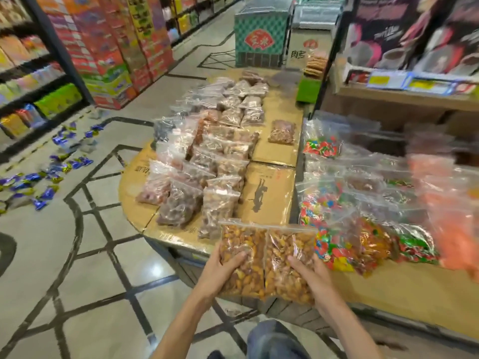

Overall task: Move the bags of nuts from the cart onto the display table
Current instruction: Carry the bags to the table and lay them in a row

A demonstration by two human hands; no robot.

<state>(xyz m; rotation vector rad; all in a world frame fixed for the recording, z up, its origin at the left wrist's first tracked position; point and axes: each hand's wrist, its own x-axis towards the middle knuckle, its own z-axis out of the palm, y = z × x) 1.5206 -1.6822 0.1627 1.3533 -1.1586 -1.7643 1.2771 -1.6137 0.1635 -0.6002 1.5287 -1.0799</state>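
Note:
Two clear zip bags of orange-brown nuts are held side by side in front of me. My left hand (223, 268) grips the left nut bag (242, 244) and my right hand (315, 277) grips the right nut bag (285, 265). Both bags hover over the near edge of the cardboard-covered display table (269, 198). Rows of other clear nut bags (207, 161) lie along the table's left half, and one single bag (282, 131) lies apart toward the right.
Bags of colourful candy (334, 244) and orange snacks (451, 229) pile on a lower shelf at right. Blue wrapped sweets (51, 174) are scattered on the tiled floor at left. Stocked shelves (31, 81) line the left; a green chest (261, 35) stands behind the table.

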